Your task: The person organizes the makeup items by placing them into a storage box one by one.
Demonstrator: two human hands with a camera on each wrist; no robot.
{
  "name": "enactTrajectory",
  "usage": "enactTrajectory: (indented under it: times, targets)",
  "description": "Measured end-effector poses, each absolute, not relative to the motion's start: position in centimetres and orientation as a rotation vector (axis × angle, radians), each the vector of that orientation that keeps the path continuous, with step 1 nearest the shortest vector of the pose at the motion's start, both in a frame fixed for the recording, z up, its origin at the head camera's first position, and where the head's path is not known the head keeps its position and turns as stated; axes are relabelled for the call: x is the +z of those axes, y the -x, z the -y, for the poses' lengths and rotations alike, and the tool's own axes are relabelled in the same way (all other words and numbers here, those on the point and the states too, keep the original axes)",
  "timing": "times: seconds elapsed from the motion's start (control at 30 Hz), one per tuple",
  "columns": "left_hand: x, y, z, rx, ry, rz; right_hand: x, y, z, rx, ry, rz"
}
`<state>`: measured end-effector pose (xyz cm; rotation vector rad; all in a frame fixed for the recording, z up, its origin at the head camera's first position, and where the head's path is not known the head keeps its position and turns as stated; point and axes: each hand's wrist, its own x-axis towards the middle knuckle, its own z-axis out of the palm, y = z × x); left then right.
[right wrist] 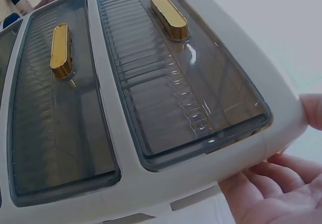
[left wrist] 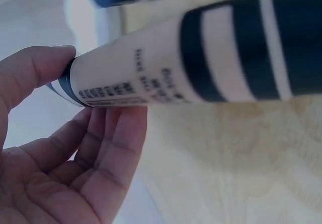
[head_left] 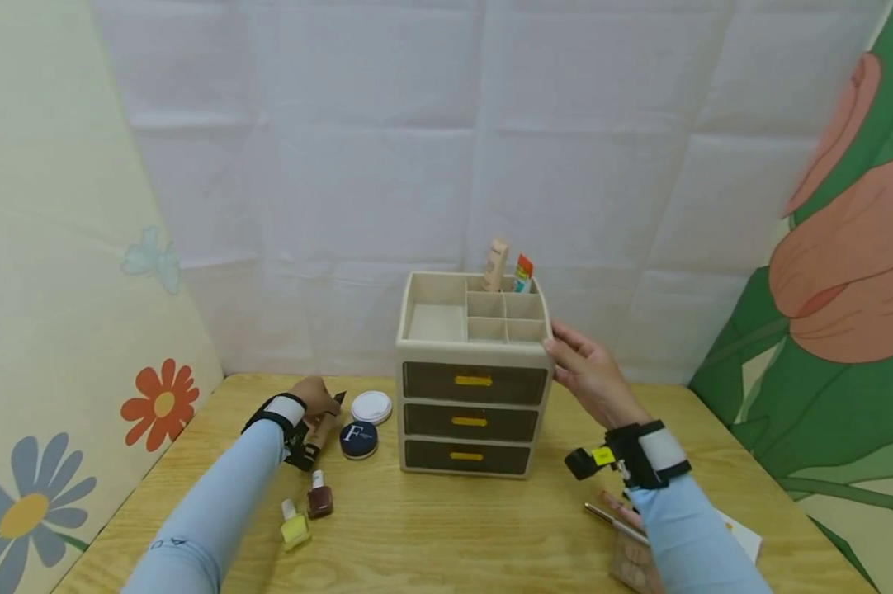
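Observation:
My left hand pinches the end of a beige cosmetic tube between thumb and fingers. Its dark, banded cap points away from the palm. At the table's middle stands a cream drawer organizer with three dark drawers, all pushed in. My right hand grips its upper right corner, thumb at the front edge and fingers along the side wall. In the organizer's back compartments, a pale tube and a small orange-topped tube stand upright.
Beside the left hand lie a white round case and a dark blue round compact. Nearer are dark red and yellow nail polish bottles. A silver pen-like stick and a palette lie partly under the right forearm.

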<state>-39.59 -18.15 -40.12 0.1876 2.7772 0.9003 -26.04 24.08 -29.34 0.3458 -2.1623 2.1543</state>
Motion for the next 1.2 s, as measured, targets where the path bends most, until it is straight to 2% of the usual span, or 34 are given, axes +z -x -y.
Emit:
enactTrajectory:
  times: [0.2, 0.53, 1.0, 1.2]
  targets:
    - [-36.6, 38.4, 19.5, 1.111, -0.240, -2.728, -29.5, 26.1, -24.0, 2.174, -0.373, 2.158]
    - [-27.7, 36.0, 19.9, 1.323, -0.396, -2.760, -29.4, 25.9, -24.0, 2.192, -0.373, 2.149]
    - [-14.1, 32.3, 15.8, 1.299, -0.638, -2.851, -29.3, 26.0, -24.1, 2.180, -0.338, 2.182]
    - [-10.4, 32.3, 12.4, 1.339, -0.750, -2.805, -29.1, 25.9, -24.0, 2.190, -0.328, 2.167]
